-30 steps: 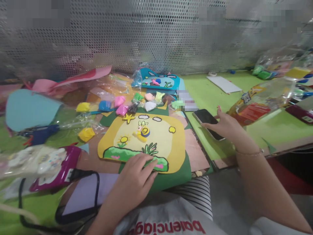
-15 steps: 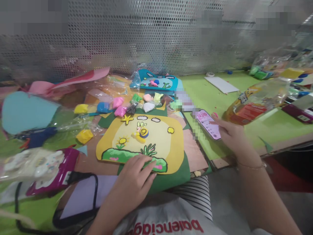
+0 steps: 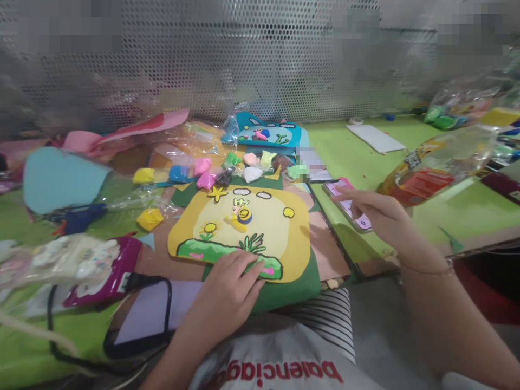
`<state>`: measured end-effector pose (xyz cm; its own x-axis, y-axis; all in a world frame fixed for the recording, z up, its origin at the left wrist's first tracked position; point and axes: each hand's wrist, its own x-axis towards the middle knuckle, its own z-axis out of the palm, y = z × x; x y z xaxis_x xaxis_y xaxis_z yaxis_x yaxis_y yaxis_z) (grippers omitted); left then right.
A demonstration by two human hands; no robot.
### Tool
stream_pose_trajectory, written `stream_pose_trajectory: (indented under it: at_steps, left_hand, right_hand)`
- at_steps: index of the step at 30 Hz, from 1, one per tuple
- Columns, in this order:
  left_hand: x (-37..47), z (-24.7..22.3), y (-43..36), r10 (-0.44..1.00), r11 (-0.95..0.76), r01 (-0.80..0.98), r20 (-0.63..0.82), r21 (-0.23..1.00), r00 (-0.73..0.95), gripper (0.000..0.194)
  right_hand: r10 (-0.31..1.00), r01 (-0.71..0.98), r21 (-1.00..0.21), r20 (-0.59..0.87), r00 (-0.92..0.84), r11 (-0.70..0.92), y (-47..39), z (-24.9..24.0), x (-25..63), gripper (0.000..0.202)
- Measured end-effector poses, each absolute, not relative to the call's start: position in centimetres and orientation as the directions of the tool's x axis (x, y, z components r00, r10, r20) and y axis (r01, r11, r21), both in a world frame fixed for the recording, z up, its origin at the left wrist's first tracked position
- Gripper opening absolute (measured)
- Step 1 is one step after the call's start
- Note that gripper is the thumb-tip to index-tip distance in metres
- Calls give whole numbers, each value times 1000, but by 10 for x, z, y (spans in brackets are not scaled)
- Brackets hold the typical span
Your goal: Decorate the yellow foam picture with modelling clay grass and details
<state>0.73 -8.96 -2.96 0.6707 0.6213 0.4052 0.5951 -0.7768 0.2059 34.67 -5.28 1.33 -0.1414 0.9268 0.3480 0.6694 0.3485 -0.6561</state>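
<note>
My left hand (image 3: 235,284) lies flat with its fingers apart on the lower edge of a yellow craft picture (image 3: 299,238). That picture carries a clay snail (image 3: 242,215), a sun, a star, clouds and a green grass strip. To the right, my right hand (image 3: 379,219) hovers over a phone (image 3: 359,218) with a lit pink screen. Its index finger stretches out over the screen, and the other fingers are loosely bent; whether the fingertip touches the glass I cannot tell. The hand covers part of the screen.
Several small packets of coloured clay (image 3: 205,165) lie behind the picture. A blue craft picture (image 3: 276,135) stands farther back by the perforated metal screen (image 3: 260,65). A plastic bottle (image 3: 430,168) lies at right. On the left are a purple case (image 3: 125,265) and a black-strapped pouch (image 3: 140,344).
My right hand has moved up and left across the phone, its index finger now over the upper screen. The whole view has shifted slightly. My left hand stays on the picture's edge.
</note>
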Motion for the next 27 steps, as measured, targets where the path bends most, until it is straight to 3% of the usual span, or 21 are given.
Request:
stream_pose_trajectory:
  at_steps: [4,6,8,10,13,15,17,21,27]
  left_hand:
    - [11,-27,-91,595,-791,589,427,162,681,22]
    - [12,-26,-91,587,-795,589,433,146,684,22]
    - [13,-26,-92,592,-790,597,431,140,681,21]
    - [13,-26,-92,599,-786,601,423,146,680,22]
    - [11,-29,-93,606,-782,603,420,159,675,23]
    - [10,-30,-93,621,-768,621,428,160,657,24]
    - [10,-31,-94,635,-753,638,433,161,640,24]
    - [10,-29,-94,673,-719,675,405,163,619,27]
    - [9,-28,-95,766,-618,768,351,171,538,33]
  right_hand:
    - [745,513,-631,159,-648,581,-37,32,308,47]
    - [647,445,-689,46,-761,572,-28,40,285,44]
    - [616,377,-806,-20,-788,456,-20,42,265,37]
    - [544,233,-945,-74,-836,229,-11,37,251,38]
    - [450,7,-993,-59,-891,-116,-1,21,244,37]
    - [499,-26,-987,-57,-865,-158,1,10,244,31]
    - [587,25,-996,-72,-807,-88,0,4,246,27]
    - [732,108,-991,-13,-681,83,-3,0,245,40]
    - [725,211,-969,-52,-687,130,-2,-7,237,35]
